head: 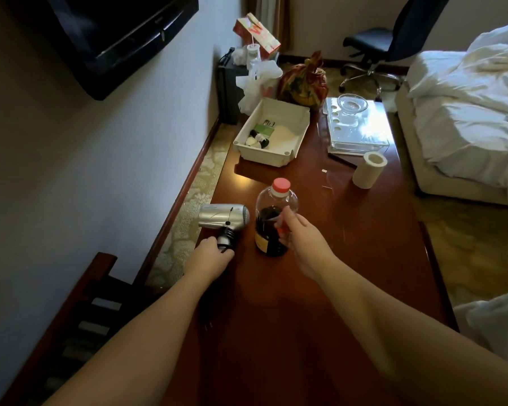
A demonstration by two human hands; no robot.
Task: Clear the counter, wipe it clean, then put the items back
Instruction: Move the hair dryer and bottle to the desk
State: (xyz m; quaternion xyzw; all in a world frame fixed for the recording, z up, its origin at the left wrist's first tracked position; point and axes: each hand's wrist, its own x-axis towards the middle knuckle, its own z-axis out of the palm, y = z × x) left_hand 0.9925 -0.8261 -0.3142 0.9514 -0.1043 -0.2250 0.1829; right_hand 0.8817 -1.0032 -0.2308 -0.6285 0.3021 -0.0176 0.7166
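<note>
A silver hair dryer [223,217] lies on the brown wooden counter [349,259] near its left edge. My left hand [210,256] grips its black handle. A clear bottle [273,218] with a red cap and dark liquid stands upright just right of the dryer. My right hand [302,241] is at the bottle's right side, fingers relaxed and touching its wall. Farther back sit a white tray [294,142] holding small bottles, a toilet paper roll [369,170], and a glass tray [361,127] with a glass bowl [352,104] on it.
A tied patterned bag [304,80], white plastic bag [257,80], red box [257,32] and black box [228,92] crowd the counter's far end. A TV [115,33] hangs on the left wall. An office chair [376,51] and a bed [467,98] stand to the right.
</note>
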